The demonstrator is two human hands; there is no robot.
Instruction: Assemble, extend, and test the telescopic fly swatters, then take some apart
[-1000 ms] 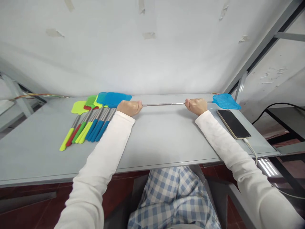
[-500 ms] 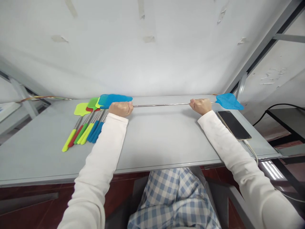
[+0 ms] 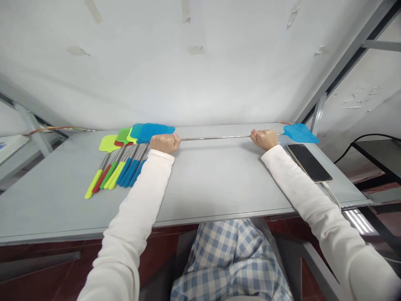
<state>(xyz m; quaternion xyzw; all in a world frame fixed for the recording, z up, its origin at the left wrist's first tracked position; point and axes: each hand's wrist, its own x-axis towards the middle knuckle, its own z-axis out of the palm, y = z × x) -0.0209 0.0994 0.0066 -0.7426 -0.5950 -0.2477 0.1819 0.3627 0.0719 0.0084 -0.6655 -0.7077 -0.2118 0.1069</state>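
A blue fly swatter with a long thin metal rod stretches sideways between my two fists above the table. My right hand is closed around the rod close to the blue paddle, which sticks out to the right. At the other end my left hand is wrapped round the swatter; the handle inside that fist is hidden. Just left of and behind my left hand lies a row of fly swatters in yellow, red, green and blue, their paddles toward the wall and grips toward me.
A phone with a white cable lies on the grey table by my right forearm. The white wall rises behind the table. Metal frame posts stand at both sides, and thin wires run along the back left.
My left hand has shifted slightly right, toward my right hand, and the visible stretch of rod is a little shorter. My right hand stays nearly in place.
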